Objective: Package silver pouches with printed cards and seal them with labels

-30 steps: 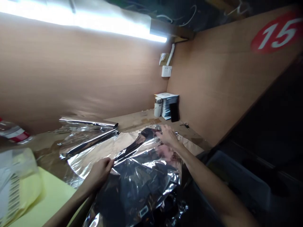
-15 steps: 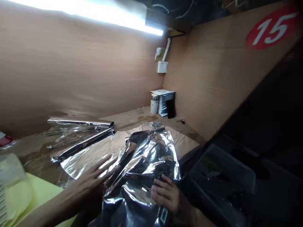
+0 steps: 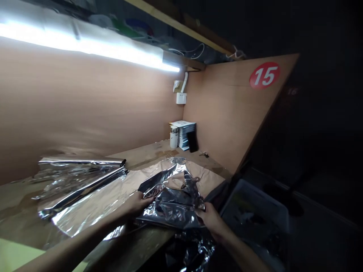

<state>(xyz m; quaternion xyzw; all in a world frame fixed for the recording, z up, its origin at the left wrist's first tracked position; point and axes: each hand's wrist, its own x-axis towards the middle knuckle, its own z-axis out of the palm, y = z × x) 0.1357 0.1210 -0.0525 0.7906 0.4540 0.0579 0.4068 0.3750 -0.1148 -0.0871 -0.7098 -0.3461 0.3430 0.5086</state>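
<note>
A crumpled piece of shiny silver plastic film (image 3: 176, 211), dark where it reflects, lies in front of me at the near edge of the table. My left hand (image 3: 139, 202) has its fingers closed on the film's left side. On the opposite side, my right hand (image 3: 209, 218) pinches the film's right edge. Part of the film hangs below the table edge between my arms. Whether it is a bag or a single sheet, I cannot tell. Beneath it spreads a larger glossy sheet (image 3: 99, 200) that mirrors the brown wall.
Rolled or folded silver film (image 3: 82, 162) lies at the left. By the back corner stand a white bottle (image 3: 174, 138), a stack of booklets (image 3: 184, 132), a black phone-like slab (image 3: 193, 141) and keys (image 3: 204, 154). A translucent bin (image 3: 255, 211) sits at the right, below the table.
Both hands lay spread on the film before; now they grip its two sides. The film is bunched up and partly folded. The view has shifted, showing more of the upper right.
</note>
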